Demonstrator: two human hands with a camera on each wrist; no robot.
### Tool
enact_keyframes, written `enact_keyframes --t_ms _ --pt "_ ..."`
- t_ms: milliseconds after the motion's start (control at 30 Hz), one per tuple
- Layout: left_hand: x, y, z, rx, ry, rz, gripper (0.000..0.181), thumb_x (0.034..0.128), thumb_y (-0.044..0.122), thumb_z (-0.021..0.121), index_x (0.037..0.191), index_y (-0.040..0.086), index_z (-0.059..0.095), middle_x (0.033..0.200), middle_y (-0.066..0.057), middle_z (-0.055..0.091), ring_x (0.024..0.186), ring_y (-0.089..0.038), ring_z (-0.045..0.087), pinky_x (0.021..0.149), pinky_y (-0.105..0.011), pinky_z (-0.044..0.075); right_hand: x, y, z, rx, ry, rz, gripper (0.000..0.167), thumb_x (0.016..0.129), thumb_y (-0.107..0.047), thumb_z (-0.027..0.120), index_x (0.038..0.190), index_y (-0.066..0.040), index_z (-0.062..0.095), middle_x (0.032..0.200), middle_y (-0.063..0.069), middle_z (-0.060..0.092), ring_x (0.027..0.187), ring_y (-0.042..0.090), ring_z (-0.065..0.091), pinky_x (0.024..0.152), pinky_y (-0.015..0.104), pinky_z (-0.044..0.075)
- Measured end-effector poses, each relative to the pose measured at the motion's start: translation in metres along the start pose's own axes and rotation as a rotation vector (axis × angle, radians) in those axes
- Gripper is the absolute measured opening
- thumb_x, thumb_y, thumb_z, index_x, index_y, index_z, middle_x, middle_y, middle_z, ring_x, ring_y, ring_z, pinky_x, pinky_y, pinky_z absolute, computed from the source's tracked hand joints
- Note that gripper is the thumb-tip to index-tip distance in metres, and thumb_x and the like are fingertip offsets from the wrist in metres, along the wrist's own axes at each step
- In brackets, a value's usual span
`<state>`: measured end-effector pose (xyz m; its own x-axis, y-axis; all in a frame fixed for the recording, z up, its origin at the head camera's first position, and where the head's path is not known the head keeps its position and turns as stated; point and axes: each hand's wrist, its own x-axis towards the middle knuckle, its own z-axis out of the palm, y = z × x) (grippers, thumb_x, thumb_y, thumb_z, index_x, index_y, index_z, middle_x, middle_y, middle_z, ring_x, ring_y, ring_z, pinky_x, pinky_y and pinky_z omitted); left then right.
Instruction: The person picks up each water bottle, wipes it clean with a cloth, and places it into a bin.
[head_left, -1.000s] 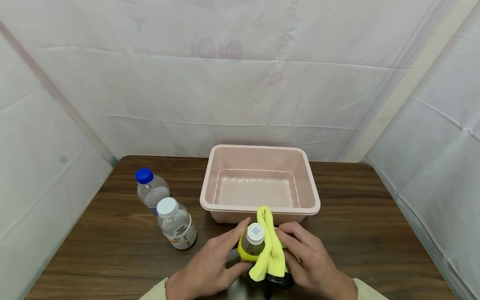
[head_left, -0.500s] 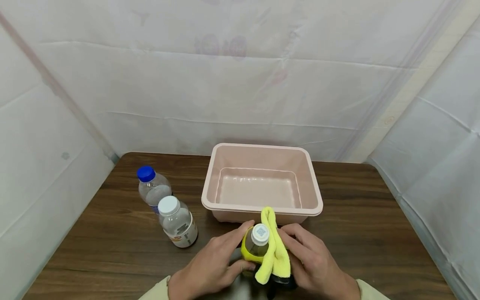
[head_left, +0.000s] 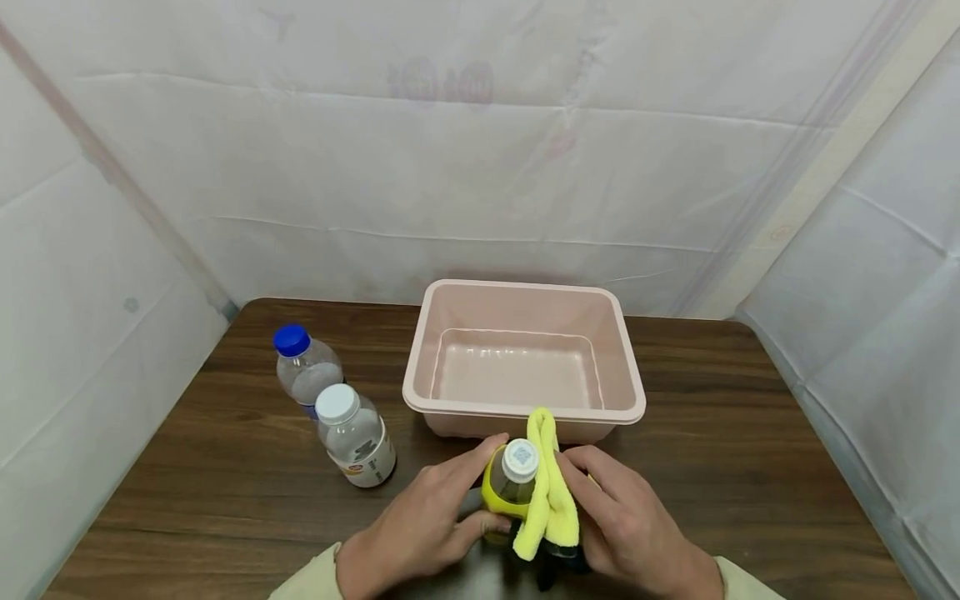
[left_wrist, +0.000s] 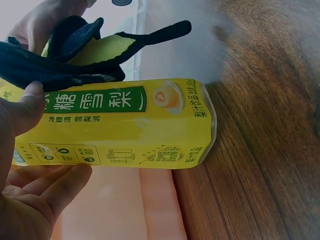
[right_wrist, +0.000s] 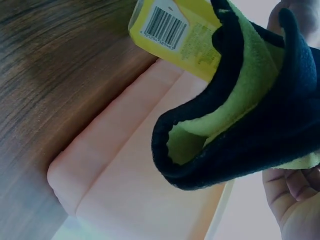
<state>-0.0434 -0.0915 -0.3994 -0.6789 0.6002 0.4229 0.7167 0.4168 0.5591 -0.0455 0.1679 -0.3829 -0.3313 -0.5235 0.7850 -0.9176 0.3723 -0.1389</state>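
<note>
- Step, by my read: wiping the bottle [left_wrist: 125, 130] with the cloth [head_left: 553, 510].
- Left hand [head_left: 420, 521] grips the bottle, thumb and fingers round it; right hand [head_left: 633, 521] holds the bunched cloth at its side.
- Bottle's upright, on my side of the tub [head_left: 465, 407]; can't tell if its base touches the table [head_left: 187, 508].
- Next probably needs firm left grip, even cloth pressure.
- Bottle: yellow label, green panel, white cap.
</note>
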Motion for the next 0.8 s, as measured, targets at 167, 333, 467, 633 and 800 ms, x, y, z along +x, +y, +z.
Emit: enact_keyframes --t_ms 167,333,467,633,800 --pt "-0.001 -0.001 0.001 0.004 0.0 0.0 0.082 0.0947 0.034 0.076 0.161 0.012 0.033 0.142 -0.006 0.065 0.127 -0.017 0.067 0.1 -0.036 0.06 -0.004 0.0 0.002 -0.047 -0.011 -0.002 0.033 0.106 -0.007 0.044 0.124 0.007 0.068 0.106 0.011 0.067 0.091 0.018 0.065 0.081 0.026 0.056" --pt "-0.001 -0.001 0.0 -0.009 -0.011 -0.011 0.083 0.0938 0.035 0.077 0.16 0.015 0.033 0.143 -0.003 0.064 0.128 -0.015 0.066 0.1 -0.035 0.06 -0.009 0.001 0.003 -0.077 -0.029 0.002 0.034 0.105 -0.006 0.042 0.122 0.005 0.069 0.106 0.01 0.066 0.091 0.017 0.064 0.079 0.026 0.056" --pt "0.0 0.0 0.0 -0.007 -0.013 -0.02 0.083 0.0931 0.035 0.078 0.16 0.016 0.033 0.142 -0.002 0.064 0.127 -0.013 0.066 0.1 -0.035 0.06 -0.019 0.002 0.006 -0.089 -0.097 0.03 0.035 0.105 -0.008 0.041 0.122 0.001 0.07 0.106 0.006 0.066 0.091 0.014 0.062 0.078 0.025 0.056" --pt "0.0 0.001 -0.001 -0.023 -0.017 -0.048 0.083 0.0908 0.03 0.082 0.159 0.017 0.036 0.141 0.001 0.064 0.128 -0.011 0.065 0.1 -0.034 0.06 -0.035 0.003 0.012 -0.111 -0.269 0.065 0.044 0.102 -0.008 0.03 0.123 -0.005 0.069 0.105 0.0 0.063 0.089 0.009 0.058 0.078 0.023 0.055" --pt "0.001 0.002 -0.002 -0.041 -0.029 -0.065 0.083 0.0916 0.031 0.081 0.159 0.018 0.035 0.142 0.003 0.063 0.128 -0.01 0.064 0.101 -0.034 0.059 -0.041 0.005 0.014 -0.124 -0.335 0.077 0.047 0.1 -0.008 0.026 0.122 -0.006 0.068 0.103 -0.002 0.061 0.088 0.008 0.056 0.076 0.023 0.054"
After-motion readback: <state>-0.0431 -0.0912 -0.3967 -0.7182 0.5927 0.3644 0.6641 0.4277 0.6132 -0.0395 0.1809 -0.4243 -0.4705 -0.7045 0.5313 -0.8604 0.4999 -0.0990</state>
